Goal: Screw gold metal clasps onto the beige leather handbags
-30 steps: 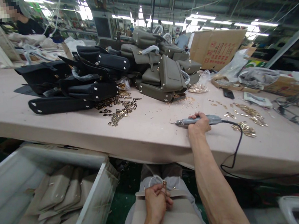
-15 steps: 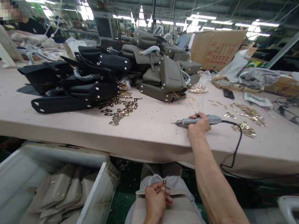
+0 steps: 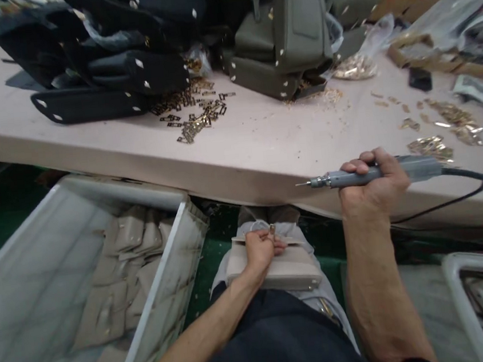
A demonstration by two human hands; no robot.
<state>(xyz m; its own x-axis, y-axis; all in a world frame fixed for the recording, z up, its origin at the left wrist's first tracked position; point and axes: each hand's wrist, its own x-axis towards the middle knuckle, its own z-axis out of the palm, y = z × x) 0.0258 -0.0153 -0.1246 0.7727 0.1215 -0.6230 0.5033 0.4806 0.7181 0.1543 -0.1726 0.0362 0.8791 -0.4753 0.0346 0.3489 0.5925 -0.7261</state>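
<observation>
Against the earlier frame, the right hand (image 3: 373, 181) has brought the grey cylindrical electric screwdriver (image 3: 349, 178) off the tabletop (image 3: 222, 160), gripped firmly. The left hand (image 3: 261, 254) pinches a small gold-toned metal plate (image 3: 272, 230) (flat, shiny) at the smooth beige handbag (image 3: 293, 265) resting across the lap (image 3: 223, 276).

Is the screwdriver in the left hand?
No, the right hand grips the screwdriver, while the left hand is at the beige bag on the lap.

The lap bag (image 3: 294, 270) is beige, the screwdriver (image 3: 421, 168) grey — its cord (image 3: 465, 172) black — the metal plates (image 3: 432, 146) gold.
</observation>
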